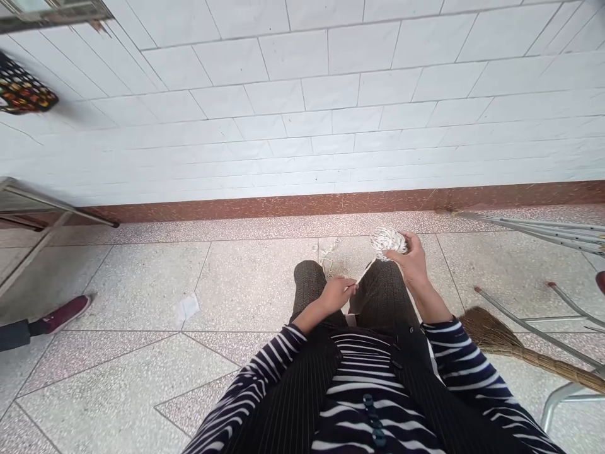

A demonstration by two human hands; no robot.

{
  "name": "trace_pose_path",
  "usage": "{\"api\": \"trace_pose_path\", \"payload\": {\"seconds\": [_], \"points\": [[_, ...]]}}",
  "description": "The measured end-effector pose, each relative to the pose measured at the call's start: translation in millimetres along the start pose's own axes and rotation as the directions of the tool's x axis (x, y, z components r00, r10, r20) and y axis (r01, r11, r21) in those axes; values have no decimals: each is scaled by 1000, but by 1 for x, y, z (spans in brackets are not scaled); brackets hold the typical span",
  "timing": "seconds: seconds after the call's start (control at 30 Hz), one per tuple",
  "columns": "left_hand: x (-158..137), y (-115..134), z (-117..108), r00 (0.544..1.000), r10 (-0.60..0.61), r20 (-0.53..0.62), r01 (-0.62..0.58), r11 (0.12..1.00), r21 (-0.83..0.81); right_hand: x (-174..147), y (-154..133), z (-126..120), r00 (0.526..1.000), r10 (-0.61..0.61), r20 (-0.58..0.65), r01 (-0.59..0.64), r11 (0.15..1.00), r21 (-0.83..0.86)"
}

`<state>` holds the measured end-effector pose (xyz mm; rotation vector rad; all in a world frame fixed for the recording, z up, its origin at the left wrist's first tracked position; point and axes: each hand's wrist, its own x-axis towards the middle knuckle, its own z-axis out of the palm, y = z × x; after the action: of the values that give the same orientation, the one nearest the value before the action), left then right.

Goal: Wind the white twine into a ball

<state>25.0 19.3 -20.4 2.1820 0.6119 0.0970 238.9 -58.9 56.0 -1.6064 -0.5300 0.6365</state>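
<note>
My right hand [412,260] is wrapped around the side of a white ball of cord [387,242], held just above my right knee. From the ball a taut pale cord [366,271] slants down to my left hand [338,292], whose fingers pinch it between my knees. Beyond my left hand, more loose cord [327,258] hangs or lies in loops in front of my knees; where it touches the floor I cannot tell. Both sleeves are striped dark blue and white.
A straw broom [491,328] lies to my right beside metal chair legs [534,325] and folded metal poles [534,224]. At left are a metal frame [61,205], another person's shoe [69,314] and a white paper scrap [189,307]. A tiled wall [331,94] stands ahead.
</note>
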Motion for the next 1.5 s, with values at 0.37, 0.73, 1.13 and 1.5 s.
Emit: {"api": "trace_pose_path", "payload": {"seconds": [0.37, 0.73, 1.13, 1.5], "points": [[-12, 16, -44, 947, 320, -15, -282, 855, 435, -32, 69, 31, 706, 291, 646, -50, 930, -364], [-9, 0, -1, 953, 127, -275, -43, 956, 289, -68, 70, 5, 613, 356, 706, -594, 796, 114], [2, -2, -9, 956, 220, -195, -117, 894, 433, -68, 57, 17, 787, 333, 519, -366, 930, -42], [31, -17, -27, 984, 59, -169, -56, 998, 23, -65, -5, -7, 827, 183, 532, -410, 843, 347]]}}
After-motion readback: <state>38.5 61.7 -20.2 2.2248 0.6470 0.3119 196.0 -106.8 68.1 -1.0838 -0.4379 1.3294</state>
